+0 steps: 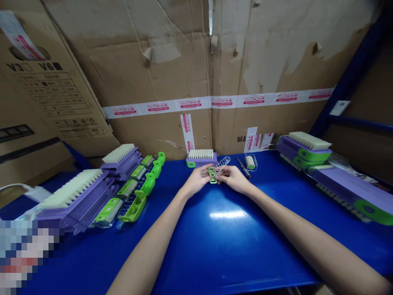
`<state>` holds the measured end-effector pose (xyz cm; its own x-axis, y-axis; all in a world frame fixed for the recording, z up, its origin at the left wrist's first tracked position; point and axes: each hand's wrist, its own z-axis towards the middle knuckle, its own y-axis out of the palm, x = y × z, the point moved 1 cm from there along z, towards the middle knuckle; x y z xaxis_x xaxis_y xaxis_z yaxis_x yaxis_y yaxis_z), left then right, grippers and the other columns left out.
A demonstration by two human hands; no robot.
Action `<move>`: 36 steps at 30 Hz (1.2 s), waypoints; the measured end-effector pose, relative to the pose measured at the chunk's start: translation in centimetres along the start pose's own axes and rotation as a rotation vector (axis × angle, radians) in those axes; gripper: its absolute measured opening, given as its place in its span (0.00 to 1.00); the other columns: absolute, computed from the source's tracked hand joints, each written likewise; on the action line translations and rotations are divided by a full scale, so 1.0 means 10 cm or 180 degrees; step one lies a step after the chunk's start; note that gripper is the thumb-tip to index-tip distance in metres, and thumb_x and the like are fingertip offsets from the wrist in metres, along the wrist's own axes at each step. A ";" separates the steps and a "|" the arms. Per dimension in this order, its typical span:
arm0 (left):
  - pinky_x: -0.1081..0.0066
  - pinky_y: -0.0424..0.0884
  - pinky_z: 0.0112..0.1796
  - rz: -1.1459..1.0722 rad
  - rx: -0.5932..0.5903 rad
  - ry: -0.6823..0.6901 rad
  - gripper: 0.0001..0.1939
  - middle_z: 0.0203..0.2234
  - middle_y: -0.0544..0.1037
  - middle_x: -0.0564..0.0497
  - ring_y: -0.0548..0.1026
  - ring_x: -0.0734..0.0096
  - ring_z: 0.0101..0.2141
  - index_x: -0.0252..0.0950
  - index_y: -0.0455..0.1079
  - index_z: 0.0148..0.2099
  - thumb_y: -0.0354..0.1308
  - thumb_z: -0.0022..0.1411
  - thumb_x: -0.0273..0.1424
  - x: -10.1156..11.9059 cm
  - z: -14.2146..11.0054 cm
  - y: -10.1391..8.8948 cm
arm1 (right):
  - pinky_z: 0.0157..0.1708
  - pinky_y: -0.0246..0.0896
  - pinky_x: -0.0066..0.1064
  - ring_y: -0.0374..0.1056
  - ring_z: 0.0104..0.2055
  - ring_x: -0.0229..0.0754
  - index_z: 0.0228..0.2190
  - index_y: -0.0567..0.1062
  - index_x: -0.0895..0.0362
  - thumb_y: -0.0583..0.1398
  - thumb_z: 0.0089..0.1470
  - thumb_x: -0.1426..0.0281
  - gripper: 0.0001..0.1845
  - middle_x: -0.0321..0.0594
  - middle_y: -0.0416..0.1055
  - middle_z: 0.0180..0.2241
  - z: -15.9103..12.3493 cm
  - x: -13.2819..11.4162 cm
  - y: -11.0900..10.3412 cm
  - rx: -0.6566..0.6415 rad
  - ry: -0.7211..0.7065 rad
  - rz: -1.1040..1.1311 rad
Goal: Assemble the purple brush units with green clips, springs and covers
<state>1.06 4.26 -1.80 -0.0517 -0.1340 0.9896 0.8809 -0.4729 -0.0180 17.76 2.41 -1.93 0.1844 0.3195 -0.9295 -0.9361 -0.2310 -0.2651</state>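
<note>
Over the middle of the table, my left hand point(199, 180) pinches a small green plastic piece point(213, 174) with a round opening in its face. My right hand point(235, 179) is closed at the piece's right side, its fingertips at the lower end of a metal coil spring point(222, 164). The spring tilts up to the right; where it meets the green piece is hard to make out. Just behind my hands stands a purple brush block point(201, 159) with pale bristles on top. A screwdriver point(243, 167) and a small cream-and-green part point(250, 162) lie right of my right hand.
On the left are purple brush blocks point(73, 200), a row of green-ended parts point(126, 187), several springs and green clips point(135, 207). More purple brush units point(353, 188) lie at the right. Cardboard point(172, 73) walls the back of the blue table point(215, 254). A blue post point(353, 69) rises at right.
</note>
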 end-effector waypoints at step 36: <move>0.71 0.70 0.40 0.0510 -0.0039 0.0042 0.30 0.37 0.80 0.45 0.77 0.70 0.36 0.29 0.67 0.54 0.51 0.46 0.14 0.07 0.02 0.07 | 0.26 0.57 0.26 0.65 0.23 0.37 0.36 0.74 0.58 0.60 0.46 0.71 0.12 0.34 0.71 0.23 -0.01 0.02 0.03 0.0660 -0.0583 -0.1180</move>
<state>1.69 4.04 -1.07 0.0826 -0.2200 0.9720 0.8727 -0.4550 -0.1772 17.51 2.35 -2.23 0.4796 0.5073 -0.7160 -0.8605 0.1122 -0.4969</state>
